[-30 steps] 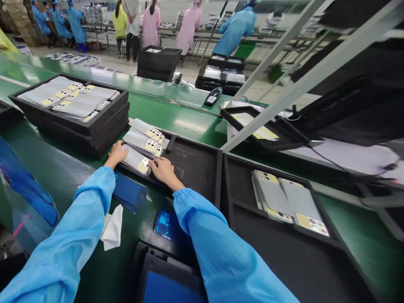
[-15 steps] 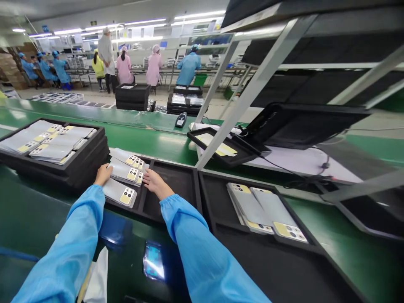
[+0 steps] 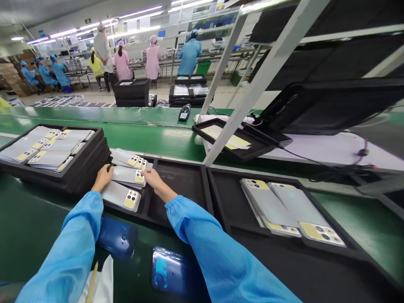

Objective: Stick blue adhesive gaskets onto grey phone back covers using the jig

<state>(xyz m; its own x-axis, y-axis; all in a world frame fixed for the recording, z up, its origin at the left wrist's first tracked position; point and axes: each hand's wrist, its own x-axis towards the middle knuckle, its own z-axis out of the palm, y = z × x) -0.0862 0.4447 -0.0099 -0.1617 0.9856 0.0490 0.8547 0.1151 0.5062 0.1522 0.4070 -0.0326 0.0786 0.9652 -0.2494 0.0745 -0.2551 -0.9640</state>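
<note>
Silver phone back covers with yellow camera patches lie overlapped in a black tray in front of me. My left hand grips the left end of the middle cover, and my right hand pinches its right end by the camera patch. Another cover lies just below it, nearer to me, and more covers lie beyond. Both arms wear blue sleeves.
A stack of black trays with covers stands at left. Another tray at right holds two piles of covers. Blue items and a white cloth lie near me. A white slanted frame rises ahead. Several people work at far benches.
Both hands went from the nearest cover to the middle one, and that cover has shifted slightly. The camera view tilted up, then moved a little.
</note>
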